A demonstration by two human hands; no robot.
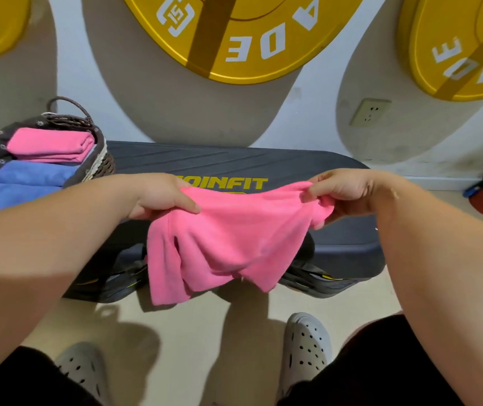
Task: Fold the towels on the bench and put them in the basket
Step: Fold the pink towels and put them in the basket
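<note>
Now I hold a bright pink soft cloth towel (pixel 234 238) up in front of me, above the near edge of the black padded bench (pixel 205 162) with yellow lettering. My left hand (pixel 158 197) pinches its top left corner, thumb on top and fingers curled beneath. My right hand (pixel 348 194) grips the bunched top right corner with curled fingers. The cloth hangs crumpled between them, its lower edge dangling past the bench front. At the bench's left end is a brown woven basket (pixel 99 159), holding a folded pink towel (pixel 49 145) and two folded blue towels (pixel 32 174). Yellow round weight plates (pixel 234 39) lean on the wall behind, near a white wall socket (pixel 369 111). My grey perforated clogs (pixel 307 344) are on the floor below.
</note>
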